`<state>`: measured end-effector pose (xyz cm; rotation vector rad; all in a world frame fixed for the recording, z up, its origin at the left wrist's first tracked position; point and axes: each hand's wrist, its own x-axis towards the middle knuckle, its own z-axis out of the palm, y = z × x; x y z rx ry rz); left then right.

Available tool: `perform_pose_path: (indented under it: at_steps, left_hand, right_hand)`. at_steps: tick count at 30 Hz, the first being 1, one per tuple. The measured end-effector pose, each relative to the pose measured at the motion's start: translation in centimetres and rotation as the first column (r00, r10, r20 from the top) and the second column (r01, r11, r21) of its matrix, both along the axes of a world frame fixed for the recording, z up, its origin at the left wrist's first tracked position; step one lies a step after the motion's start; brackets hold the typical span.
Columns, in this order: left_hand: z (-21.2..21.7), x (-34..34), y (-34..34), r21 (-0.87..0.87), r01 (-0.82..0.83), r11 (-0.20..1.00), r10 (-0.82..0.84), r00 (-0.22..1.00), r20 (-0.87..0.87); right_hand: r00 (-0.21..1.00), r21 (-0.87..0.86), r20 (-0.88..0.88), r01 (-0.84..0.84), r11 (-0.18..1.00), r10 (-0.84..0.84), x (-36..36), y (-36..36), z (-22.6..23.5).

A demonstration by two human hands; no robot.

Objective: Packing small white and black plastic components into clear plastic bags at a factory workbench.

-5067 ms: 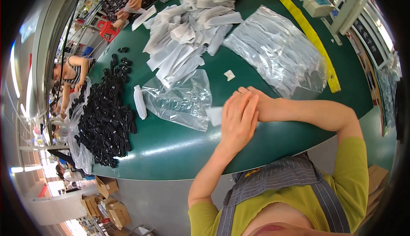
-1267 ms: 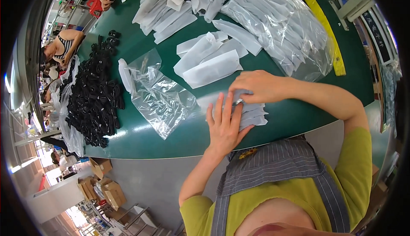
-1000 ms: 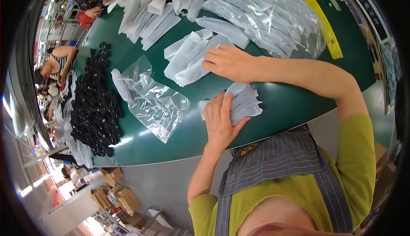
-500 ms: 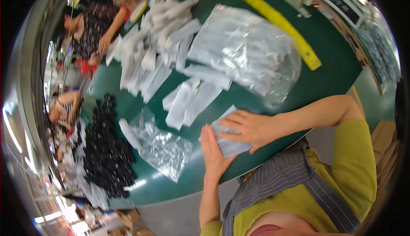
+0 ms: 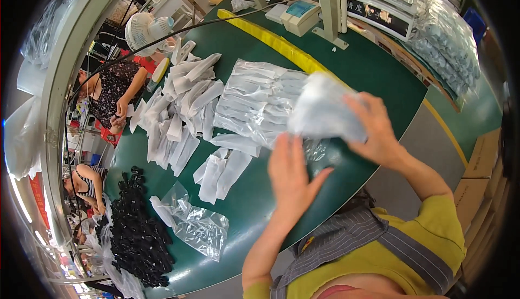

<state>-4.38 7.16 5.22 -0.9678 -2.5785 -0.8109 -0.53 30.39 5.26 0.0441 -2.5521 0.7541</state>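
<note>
My right hand (image 5: 375, 132) grips a blurred white packet (image 5: 325, 108) by its right edge, thumb below and fingers above. The packet is lifted over the near end of a large clear plastic bag (image 5: 252, 96) that holds rows of similar white packets. My left hand (image 5: 292, 175) is open, its fingers stretched out and its thumb spread. Its fingertips are beside the packet's lower left corner; whether they touch it I cannot tell. A few loose white packets (image 5: 233, 173) lie left of my left hand, close to the bag.
A heap of white packets (image 5: 181, 101) covers the far left of the green table (image 5: 395, 77). Black parts (image 5: 135, 228) are piled at near left, with a crumpled clear bag (image 5: 203, 228) beside them. A yellow strip (image 5: 281, 44) runs behind. A co-worker (image 5: 116, 90) sits across.
My hands were pressing the packet flat near the table edge. Now the right hand has raised it up and away toward the large bag; the left hand has moved forward, its thumb spread.
</note>
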Motion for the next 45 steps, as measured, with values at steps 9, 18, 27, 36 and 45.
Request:
perform_pose_path:
  at_steps: [9, 18, 27, 36, 45]
  left_hand:
    - [-1.2, -7.7, 7.7, -0.043, 0.075, 0.996, -0.084, 0.96, -0.269]
    - [0.8, -6.8, 6.0, -0.095, 0.199, 0.975, -0.219, 0.93, -0.296]
    - [-4.1, -4.1, -7.4, -0.048, -0.241, 0.969, 0.228, 0.955, -0.19]
    - [-8.5, -3.9, -14.7, -0.021, -0.517, 0.856, 0.503, 0.84, -0.203]
    - [-6.8, 2.2, -15.6, -0.067, -0.38, 0.923, 0.371, 0.921, -0.117]
  right_hand:
    - [0.992, 0.08, 0.107, 0.053, 0.995, -0.062, 1.5, 2.1, -2.4]
    - [0.976, 0.253, -0.218, 0.061, 0.966, -0.005, -14.0, -4.9, -9.2]
    - [0.964, 0.101, -0.015, -0.262, 0.96, 0.265, -7.3, 1.2, -4.3]
    - [0.765, 0.008, -0.227, -0.617, 0.787, 0.603, -7.7, -7.3, 2.8]
    - [0.519, 0.098, -0.004, -0.85, 0.517, 0.855, -14.6, -23.1, -3.6]
